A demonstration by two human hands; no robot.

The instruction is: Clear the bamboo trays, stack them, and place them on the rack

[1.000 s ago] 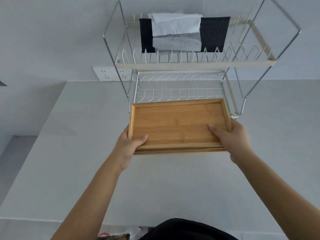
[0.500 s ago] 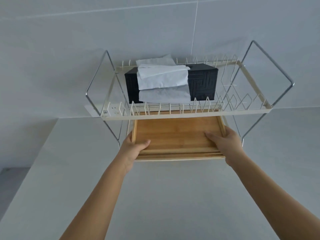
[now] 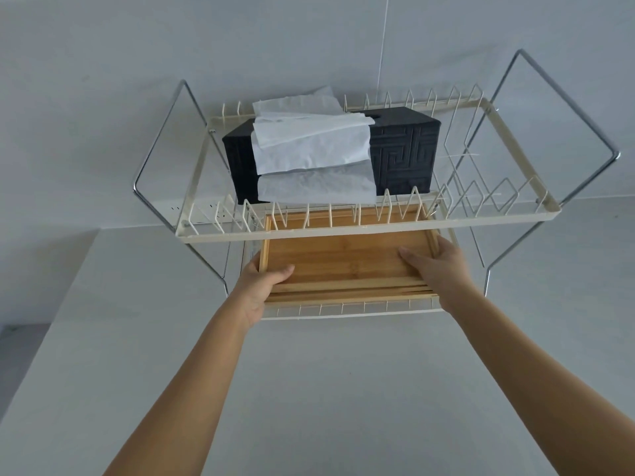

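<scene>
We are gripping stacked trays (image 3: 343, 259) with left hand (image 3: 261, 286) and right hand (image 3: 439, 269), fingers closed on their ends, resting on rack's (image 3: 343, 312) lower shelf.

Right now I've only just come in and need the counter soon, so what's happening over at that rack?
A person grips a stack of bamboo trays with the left hand and right hand, placing it on the lower tier of the wire rack. A black tissue box sits on the upper tier.
</scene>
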